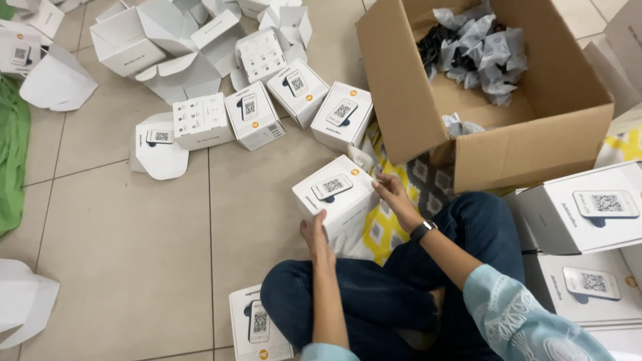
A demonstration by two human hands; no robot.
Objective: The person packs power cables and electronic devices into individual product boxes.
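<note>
The person sits cross-legged on the tiled floor (134,234) with a small white box (334,196) held between both hands, just above the knees and in front of the big open cardboard carton (508,150). The left hand (315,235) presses its near-left corner, fingers curled against the side; the right hand (394,194) grips the far-right edge, fingers closed on it.

The hold is on edges and corners only (a thin-walled carton, by the look of it), so a squeeze could dent a panel or pop a flap open. A slip would likely drop it on the tiles or onto the finished box (259,327) by the left knee.

To the far left, the row of packed boxes (294,107) sits close beside loose unfolded blanks (160,40); a careless sweep of an arm could mix them.
</note>
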